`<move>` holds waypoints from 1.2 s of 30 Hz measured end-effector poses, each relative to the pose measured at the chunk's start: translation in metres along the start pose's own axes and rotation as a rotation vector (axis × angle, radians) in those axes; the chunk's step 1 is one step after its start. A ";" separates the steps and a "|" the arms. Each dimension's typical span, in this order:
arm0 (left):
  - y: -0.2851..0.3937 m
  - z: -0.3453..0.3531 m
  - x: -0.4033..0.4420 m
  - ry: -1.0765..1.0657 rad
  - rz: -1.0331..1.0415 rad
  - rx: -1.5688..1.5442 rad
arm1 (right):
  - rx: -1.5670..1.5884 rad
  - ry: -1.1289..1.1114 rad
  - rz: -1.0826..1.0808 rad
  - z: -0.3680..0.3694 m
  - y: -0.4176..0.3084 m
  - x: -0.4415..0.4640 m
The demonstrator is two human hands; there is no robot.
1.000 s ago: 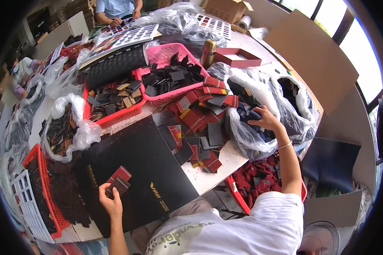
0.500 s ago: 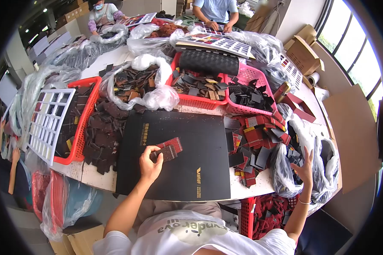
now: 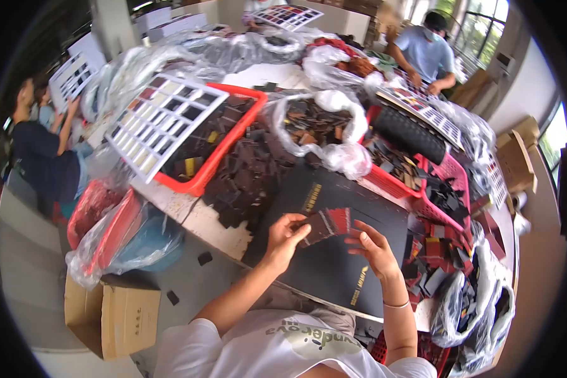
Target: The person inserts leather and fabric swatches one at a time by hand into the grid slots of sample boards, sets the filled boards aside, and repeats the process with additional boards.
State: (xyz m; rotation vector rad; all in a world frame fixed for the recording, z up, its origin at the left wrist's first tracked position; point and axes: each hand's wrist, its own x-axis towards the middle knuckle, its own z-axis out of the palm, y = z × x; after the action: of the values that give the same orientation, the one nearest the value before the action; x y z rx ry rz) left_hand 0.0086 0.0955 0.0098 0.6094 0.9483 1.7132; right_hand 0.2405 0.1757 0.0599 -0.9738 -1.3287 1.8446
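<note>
My left hand (image 3: 286, 240) pinches a few overlapping swatches between thumb and fingers: a dark brown swatch (image 3: 317, 229) in front and a red swatch (image 3: 340, 220) fanned out behind it. My right hand (image 3: 374, 249) is just right of them with its fingers apart. Its fingertips come close to the red edge, and a touch cannot be made out. Beneath both hands lies a black display folder (image 3: 324, 271) with gold lettering, flat on the table.
Left of the folder are a heap of dark brown swatches (image 3: 242, 176), a red basket (image 3: 201, 179) and a sample card (image 3: 167, 123). A bag of swatches (image 3: 321, 123), a pink basket (image 3: 444, 195) and red pieces (image 3: 444, 252) lie beyond and right. Two people (image 3: 422, 50) (image 3: 47, 148) are nearby.
The view has turned left. My right hand has come in from the bags at the right to beside the swatches. My left hand still holds them, now raised and fanned.
</note>
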 end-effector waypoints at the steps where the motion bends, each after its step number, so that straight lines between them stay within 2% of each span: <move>1: 0.010 -0.008 -0.005 -0.023 -0.014 0.086 | 0.104 -0.078 0.045 0.019 0.004 0.013; 4: 0.027 -0.036 -0.014 -0.055 -0.032 0.210 | 0.050 -0.208 0.021 0.049 0.020 0.044; 5: 0.040 -0.047 -0.018 -0.037 -0.030 0.259 | 0.009 -0.179 -0.019 0.063 0.022 0.049; 6: 0.059 -0.056 -0.023 -0.002 0.079 0.324 | 0.041 -0.167 -0.025 0.069 0.023 0.052; 8: 0.103 -0.085 -0.027 0.244 0.311 0.333 | 0.108 -0.132 -0.044 0.069 0.021 0.054; 9: 0.130 -0.102 -0.026 0.445 0.459 0.336 | 0.150 -0.081 -0.045 0.067 0.019 0.054; 11: 0.179 -0.160 -0.017 0.685 0.688 0.110 | 0.190 0.003 -0.024 0.052 0.023 0.054; 12: 0.198 -0.192 -0.012 0.773 0.733 -0.037 | 0.193 0.009 0.001 0.047 0.023 0.053; 14: 0.227 -0.252 -0.006 0.920 0.585 0.021 | 0.204 0.029 0.047 0.043 0.025 0.049; 16: 0.244 -0.257 0.003 1.044 0.412 0.046 | 0.181 0.021 0.056 0.048 0.026 0.046; 18: 0.237 -0.302 0.028 0.899 0.251 -0.049 | 0.131 0.031 0.068 0.065 0.020 0.035; 22: 0.243 -0.262 0.032 0.829 0.286 -0.020 | 0.022 0.019 0.001 0.095 0.011 0.026; 23: 0.245 -0.252 0.032 0.858 0.251 0.031 | -0.003 -0.034 0.004 0.094 0.012 0.028; 27: 0.213 -0.212 0.031 0.724 0.300 0.052 | -0.163 -0.170 0.001 0.120 0.011 0.047; 29: 0.185 -0.157 0.007 0.521 0.271 -0.034 | -0.188 -0.241 0.025 0.144 0.010 0.059; 31: 0.162 -0.097 -0.026 0.466 0.220 -0.090 | -0.134 -0.354 0.089 0.163 0.012 0.077; 34: 0.116 -0.046 -0.065 0.307 0.177 -0.162 | 0.234 -0.430 0.261 0.192 0.001 0.086; 36: 0.084 -0.029 -0.083 0.279 0.137 -0.002 | 0.172 -0.451 0.142 0.191 0.021 0.104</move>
State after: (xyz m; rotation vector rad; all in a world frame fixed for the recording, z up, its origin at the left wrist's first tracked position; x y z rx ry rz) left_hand -0.0313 -0.0041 0.0674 0.4485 1.1199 1.9569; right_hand 0.0220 0.1673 0.0597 -0.5939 -1.3479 2.3414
